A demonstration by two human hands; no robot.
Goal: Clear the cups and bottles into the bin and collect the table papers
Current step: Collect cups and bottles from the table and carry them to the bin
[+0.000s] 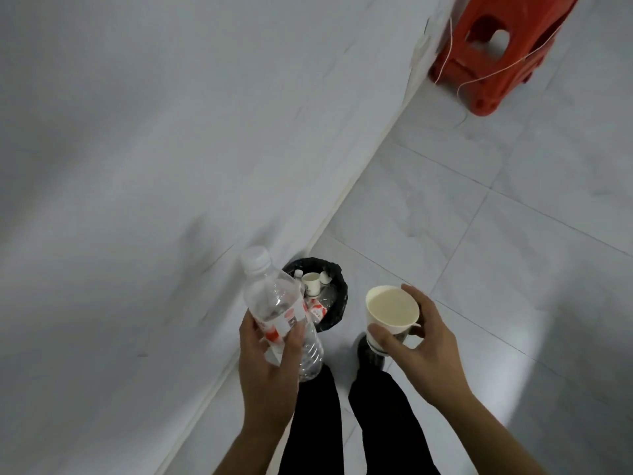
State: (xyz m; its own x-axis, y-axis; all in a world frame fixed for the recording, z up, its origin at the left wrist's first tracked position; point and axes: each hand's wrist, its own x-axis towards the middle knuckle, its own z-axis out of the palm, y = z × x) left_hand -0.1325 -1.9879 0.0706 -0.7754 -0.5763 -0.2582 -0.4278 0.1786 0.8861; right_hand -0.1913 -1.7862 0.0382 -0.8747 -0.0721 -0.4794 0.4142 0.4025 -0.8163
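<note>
My left hand (265, 368) grips a clear plastic bottle (274, 299) with a white cap and a red-and-white label, held nearly upright. My right hand (421, 341) holds an empty white paper cup (390, 311) by its side, mouth tilted toward me. Both are held above the floor, just short of a small bin with a black liner (337, 303) that stands on the floor against the wall. Inside the bin lie a paper cup (312, 282) and several bottles with red labels. No papers are in view.
A white wall (171, 149) fills the left side and meets the pale tiled floor (479, 217) along a diagonal skirting. A red plastic stool (496, 53) with a thin white cord stands at the top right. My dark-trousered legs (342, 423) and shoe are below.
</note>
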